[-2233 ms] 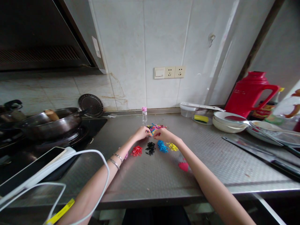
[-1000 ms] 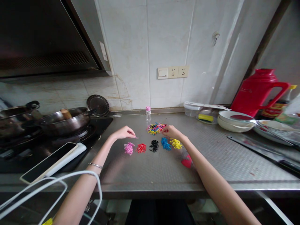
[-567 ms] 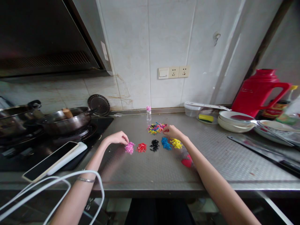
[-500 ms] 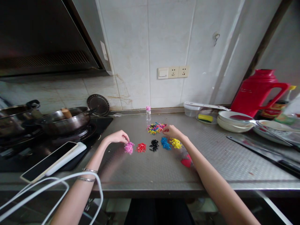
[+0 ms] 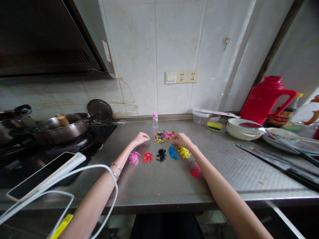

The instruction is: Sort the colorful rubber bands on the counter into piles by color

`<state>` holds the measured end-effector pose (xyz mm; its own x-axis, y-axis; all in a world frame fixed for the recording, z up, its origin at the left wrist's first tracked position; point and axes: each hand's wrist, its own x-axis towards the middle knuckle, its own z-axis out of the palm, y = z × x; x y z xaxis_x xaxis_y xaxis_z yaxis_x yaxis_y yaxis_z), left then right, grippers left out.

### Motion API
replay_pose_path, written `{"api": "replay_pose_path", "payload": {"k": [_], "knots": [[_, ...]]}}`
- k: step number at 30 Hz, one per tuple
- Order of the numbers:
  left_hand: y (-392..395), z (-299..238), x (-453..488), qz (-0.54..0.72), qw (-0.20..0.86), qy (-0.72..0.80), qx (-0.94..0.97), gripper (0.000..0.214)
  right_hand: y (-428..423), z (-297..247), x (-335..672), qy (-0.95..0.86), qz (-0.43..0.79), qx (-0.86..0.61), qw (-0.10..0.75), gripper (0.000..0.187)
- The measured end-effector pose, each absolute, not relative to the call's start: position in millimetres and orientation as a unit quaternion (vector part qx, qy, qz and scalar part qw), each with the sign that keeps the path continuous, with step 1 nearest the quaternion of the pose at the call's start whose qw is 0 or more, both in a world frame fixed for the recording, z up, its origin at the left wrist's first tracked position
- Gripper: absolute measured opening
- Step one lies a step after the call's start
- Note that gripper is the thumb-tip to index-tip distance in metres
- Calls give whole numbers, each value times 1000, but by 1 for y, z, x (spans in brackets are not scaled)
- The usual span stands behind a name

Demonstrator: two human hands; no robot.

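A mixed heap of small, thin coloured bands (image 5: pixel 163 136), which look like rubber bands, lies on the metal counter. My left hand (image 5: pixel 141 138) hovers left of this heap, fingertips pressed together; anything between them is too small to make out. At the heap's right edge, my right hand (image 5: pixel 182 139) pinches with its fingertips, and what it grips is hidden. Nearer to me, sorted piles form a row: pink bands (image 5: pixel 134 158), red bands (image 5: pixel 147 157), black bands (image 5: pixel 161 155), blue bands (image 5: pixel 173 152) and yellow bands (image 5: pixel 184 152), the last close under my right wrist.
Behind the heap stands a small clear bottle with a pink cap (image 5: pixel 155 120). A clear bag with something red (image 5: pixel 195 171) lies by my right forearm. A phone (image 5: pixel 41 176) and white cable (image 5: pixel 109 169) are at left, a pan (image 5: pixel 59 127) on the stove. Bowls (image 5: pixel 244 129) and a knife (image 5: pixel 264 161) lie right.
My left hand has moved from the pink pile forward and right toward the mixed heap. My right hand stays at the heap's right edge. The view has shifted slightly.
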<state>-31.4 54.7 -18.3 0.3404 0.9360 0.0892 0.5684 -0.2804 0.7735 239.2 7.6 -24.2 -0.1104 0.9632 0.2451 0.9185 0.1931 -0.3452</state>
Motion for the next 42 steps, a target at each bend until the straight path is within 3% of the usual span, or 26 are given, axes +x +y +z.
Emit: {"api": "replay_pose_path", "payload": {"k": [26, 42], "knots": [[54, -35, -20, 304, 345, 518, 721, 23, 15, -23, 206, -744, 10, -658, 117, 22], [56, -38, -20, 320, 342, 511, 721, 17, -9, -13, 281, -773, 75, -571, 266, 21]]}}
